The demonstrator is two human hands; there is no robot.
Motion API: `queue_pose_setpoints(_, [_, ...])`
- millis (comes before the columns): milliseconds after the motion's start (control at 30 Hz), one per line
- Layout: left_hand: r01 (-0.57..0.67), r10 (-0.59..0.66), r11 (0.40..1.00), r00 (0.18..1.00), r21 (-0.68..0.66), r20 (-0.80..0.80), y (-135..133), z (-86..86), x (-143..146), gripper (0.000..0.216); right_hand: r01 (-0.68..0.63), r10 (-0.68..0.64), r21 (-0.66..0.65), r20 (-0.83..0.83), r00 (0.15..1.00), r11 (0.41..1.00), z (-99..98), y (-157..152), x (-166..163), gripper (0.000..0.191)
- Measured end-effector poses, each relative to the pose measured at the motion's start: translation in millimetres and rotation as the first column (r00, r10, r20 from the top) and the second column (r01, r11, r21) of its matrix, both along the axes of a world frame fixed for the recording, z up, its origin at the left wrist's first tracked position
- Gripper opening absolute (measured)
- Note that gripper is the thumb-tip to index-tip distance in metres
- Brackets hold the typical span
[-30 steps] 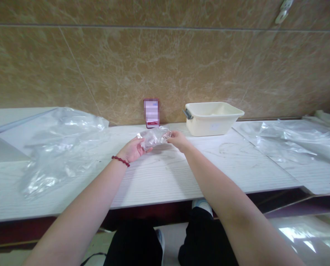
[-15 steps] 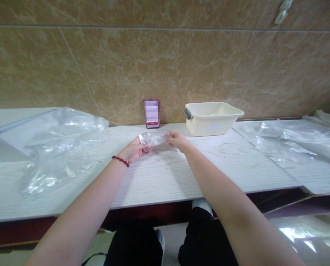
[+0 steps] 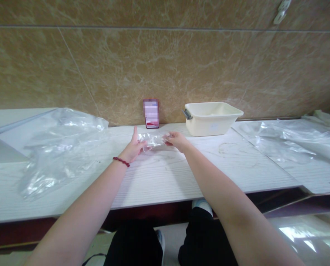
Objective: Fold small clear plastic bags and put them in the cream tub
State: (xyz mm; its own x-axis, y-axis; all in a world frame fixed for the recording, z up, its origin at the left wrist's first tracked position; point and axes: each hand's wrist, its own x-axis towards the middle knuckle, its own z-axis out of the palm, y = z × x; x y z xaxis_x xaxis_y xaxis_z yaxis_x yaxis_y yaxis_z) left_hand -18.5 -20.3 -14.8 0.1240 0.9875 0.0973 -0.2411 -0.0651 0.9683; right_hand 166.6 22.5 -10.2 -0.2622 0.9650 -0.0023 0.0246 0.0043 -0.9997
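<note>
Between my hands, just above the white wood-grain table (image 3: pixel 159 177), stretches a small clear plastic bag (image 3: pixel 154 139), crinkled and shiny. My left hand (image 3: pixel 135 147), below a red bead bracelet (image 3: pixel 121 161) on the wrist, grips the bag's left end, with one finger sticking up and away from it. At the other end my right hand (image 3: pixel 177 141) pinches the plastic between thumb and fingers. Whether anything is inside the bag I cannot make out. Behind the bag a phone (image 3: pixel 152 113) in a dark red case leans upright against the wall.
A cream plastic tub (image 3: pixel 212 120) with a grey handle stands right of the phone by the marbled wall (image 3: pixel 165 62). Large clear plastic sheets (image 3: pixel 51 162) lie on the left near a white box (image 3: pixel 4 147). More clear plastic (image 3: pixel 289 142) is spread at right.
A finger of my left hand has lifted off the bag and now points up. My right hand stays almost where it was, still pinching the bag.
</note>
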Motion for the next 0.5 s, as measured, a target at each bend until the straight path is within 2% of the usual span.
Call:
queue_pose_setpoints(100, [0.036,-0.034,0.999,0.998,0.032,-0.055,2.6,-1.9,-2.0,0.071,-0.004,0.004,0.006,0.000,1.000,1.000,0.1,-0.3,0.0,0.009])
queue_pose_setpoints(233, [0.053,-0.056,0.998,0.991,-0.023,-0.125,3.4,-2.8,-2.9,0.053,-0.022,0.022,0.011,-0.004,1.000,1.000,-2.1,1.2,0.0,0.010])
queue_pose_setpoints(400, [0.051,-0.055,0.998,0.988,-0.029,-0.144,2.6,-1.5,-3.7,0.056,-0.011,0.010,-0.030,-0.040,0.999,0.999,1.0,-0.9,0.6,0.009])
queue_pose_setpoints(500, [0.067,-0.070,0.997,0.987,-0.026,-0.145,2.5,-1.7,-5.6,0.057,0.024,-0.025,-0.017,-0.099,0.995,1.000,2.8,-2.0,3.5,0.031])
